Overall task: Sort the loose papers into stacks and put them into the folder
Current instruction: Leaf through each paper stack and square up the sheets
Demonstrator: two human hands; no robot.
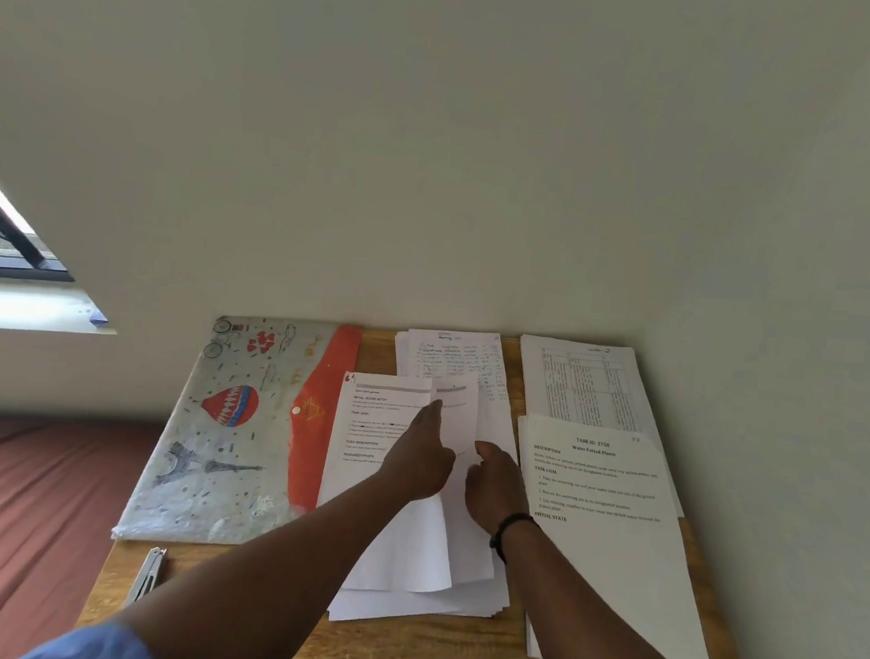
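Observation:
A grey folder printed with a hot-air balloon and an Eiffel Tower, with a red snap flap, lies on the left of the wooden table. A middle pile of printed papers sits beside it. My left hand rests on that pile with fingers stretched forward, pressing a sheet. My right hand has curled fingers and pinches the edge of a raised white sheet. A handwritten stack lies behind. On the right are a table-printed stack and a "Water Potted Plants" stack.
A metal clip lies near the table's front left corner. A plain wall rises right behind the table. A reddish-brown bedsheet spreads to the left, and a window shows at the far left.

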